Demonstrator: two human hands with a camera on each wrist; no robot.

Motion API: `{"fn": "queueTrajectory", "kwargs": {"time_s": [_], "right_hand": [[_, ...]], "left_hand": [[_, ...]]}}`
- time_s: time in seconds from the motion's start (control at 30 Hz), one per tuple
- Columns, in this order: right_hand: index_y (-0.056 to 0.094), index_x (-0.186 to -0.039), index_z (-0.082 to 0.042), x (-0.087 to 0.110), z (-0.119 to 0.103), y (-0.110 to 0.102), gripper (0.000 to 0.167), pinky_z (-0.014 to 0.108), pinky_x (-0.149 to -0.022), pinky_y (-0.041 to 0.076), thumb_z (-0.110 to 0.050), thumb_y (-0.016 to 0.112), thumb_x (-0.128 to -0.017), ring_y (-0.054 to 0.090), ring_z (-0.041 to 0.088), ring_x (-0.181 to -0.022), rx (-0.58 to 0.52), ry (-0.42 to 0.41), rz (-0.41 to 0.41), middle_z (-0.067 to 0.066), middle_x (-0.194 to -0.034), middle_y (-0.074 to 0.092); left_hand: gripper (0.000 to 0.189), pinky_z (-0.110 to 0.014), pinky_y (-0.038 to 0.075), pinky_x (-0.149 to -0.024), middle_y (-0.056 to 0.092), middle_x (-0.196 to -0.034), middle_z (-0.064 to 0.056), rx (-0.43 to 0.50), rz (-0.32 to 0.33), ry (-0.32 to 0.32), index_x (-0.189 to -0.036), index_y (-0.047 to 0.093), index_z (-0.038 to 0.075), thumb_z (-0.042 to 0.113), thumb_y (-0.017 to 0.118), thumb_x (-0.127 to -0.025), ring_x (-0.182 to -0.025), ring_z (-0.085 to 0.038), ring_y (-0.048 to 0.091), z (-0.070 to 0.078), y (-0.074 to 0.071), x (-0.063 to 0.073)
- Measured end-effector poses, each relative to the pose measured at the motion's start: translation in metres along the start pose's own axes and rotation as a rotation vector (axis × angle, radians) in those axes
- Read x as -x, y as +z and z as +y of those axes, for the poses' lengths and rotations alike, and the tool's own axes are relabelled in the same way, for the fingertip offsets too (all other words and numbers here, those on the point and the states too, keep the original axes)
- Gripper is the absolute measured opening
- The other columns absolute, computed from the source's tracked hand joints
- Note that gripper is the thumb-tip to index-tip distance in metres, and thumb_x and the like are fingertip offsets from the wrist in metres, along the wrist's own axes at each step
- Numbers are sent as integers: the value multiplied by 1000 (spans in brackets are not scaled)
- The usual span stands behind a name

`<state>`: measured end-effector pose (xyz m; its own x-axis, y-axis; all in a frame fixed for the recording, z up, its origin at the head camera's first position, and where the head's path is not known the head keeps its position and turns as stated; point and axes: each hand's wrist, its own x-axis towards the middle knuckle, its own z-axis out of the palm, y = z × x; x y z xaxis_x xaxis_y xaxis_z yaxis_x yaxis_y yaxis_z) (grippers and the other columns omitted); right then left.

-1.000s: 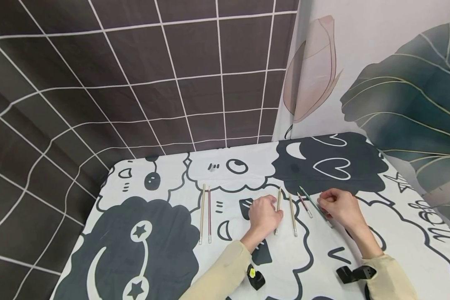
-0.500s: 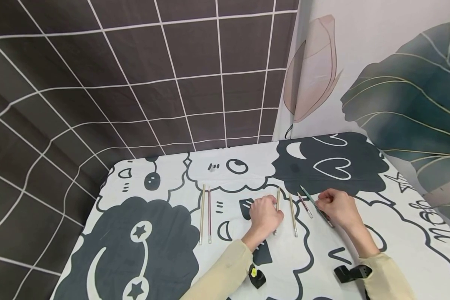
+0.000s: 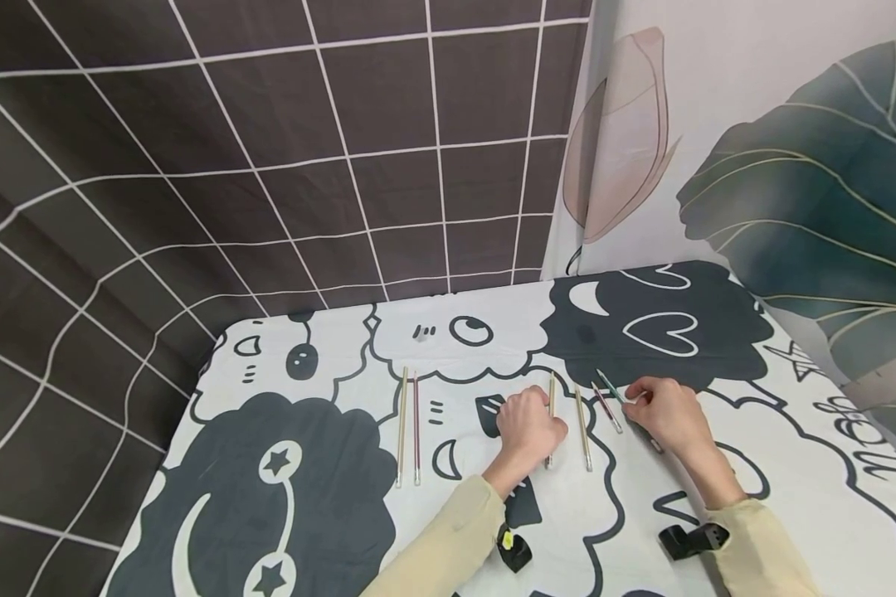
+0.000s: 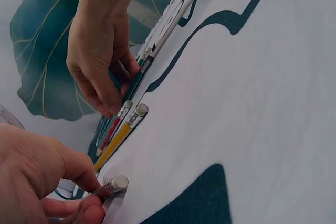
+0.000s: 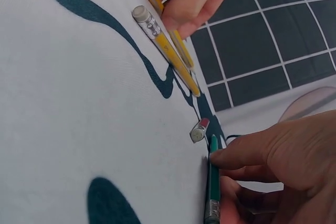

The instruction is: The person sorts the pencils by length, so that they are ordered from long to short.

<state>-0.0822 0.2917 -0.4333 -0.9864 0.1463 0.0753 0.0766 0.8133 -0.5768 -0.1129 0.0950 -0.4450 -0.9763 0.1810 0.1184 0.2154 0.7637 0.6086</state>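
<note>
My left hand [image 3: 532, 427] pinches a yellow pencil [image 3: 552, 390] between thumb and fingers; its eraser end [image 4: 120, 183] pokes out toward the left wrist camera. Over to the right, my right hand [image 3: 670, 414] holds a green pencil [image 5: 213, 174] low along the cloth, thumb on one side and fingers on the other. Between the hands lie another yellow pencil [image 3: 583, 429] and a short red pencil [image 3: 606, 406], the red one slanting. The middle of the green pencil is hidden by my right hand in the head view.
Left of my hands, a yellow pencil [image 3: 402, 431] and a red pencil [image 3: 416, 431] lie side by side. Everything rests on a black-and-white patterned cloth [image 3: 493, 497]. A dark grid curtain [image 3: 388, 108] hangs behind, and a leaf-print curtain [image 3: 829, 207] at the right.
The far end of the yellow pencil in my left hand has shifted slightly left, standing straighter. My right hand has moved a little left along the green pencil.
</note>
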Motion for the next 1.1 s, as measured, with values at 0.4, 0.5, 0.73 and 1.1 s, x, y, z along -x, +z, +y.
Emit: {"fn": "queueTrajectory", "kwargs": {"time_s": [0.4, 0.5, 0.73, 1.1], "right_hand": [[68, -86, 4, -2, -2, 0, 12, 35, -51, 36, -1, 66, -76, 50, 20, -56, 48, 9, -20, 2, -64, 55], [67, -86, 4, -1, -2, 1, 12, 35, -51, 36, -1, 66, -75, 50, 20, -56, 52, 11, -15, 1, -63, 55], [66, -87, 5, 0, -2, 1, 14, 35, -52, 36, -2, 66, -74, 50, 21, -56, 44, 19, -9, 3, -65, 57], [65, -89, 6, 0, 0, -1, 16, 35, -53, 36, -3, 67, -76, 50, 20, -58, 4, 14, 4, 3, -67, 57]], "left_hand": [[40, -29, 33, -45, 32, -42, 6, -24, -51, -51, -47, 37, 19, 7, 71, -64, -46, -14, 40, 1, -3, -1], [40, -29, 35, -47, 33, -43, 6, -27, -70, -68, -47, 37, 18, 9, 72, -65, -47, -15, 42, 1, -4, 0], [36, -30, 33, -48, 35, -43, 7, 19, -78, -88, -48, 41, 18, 10, 72, -64, -49, -15, 42, -2, -6, 0], [19, -31, 44, -60, 55, -64, 5, 92, -34, -93, -77, 62, 13, 11, 77, -65, -66, -19, 58, -6, -11, 3]]}}
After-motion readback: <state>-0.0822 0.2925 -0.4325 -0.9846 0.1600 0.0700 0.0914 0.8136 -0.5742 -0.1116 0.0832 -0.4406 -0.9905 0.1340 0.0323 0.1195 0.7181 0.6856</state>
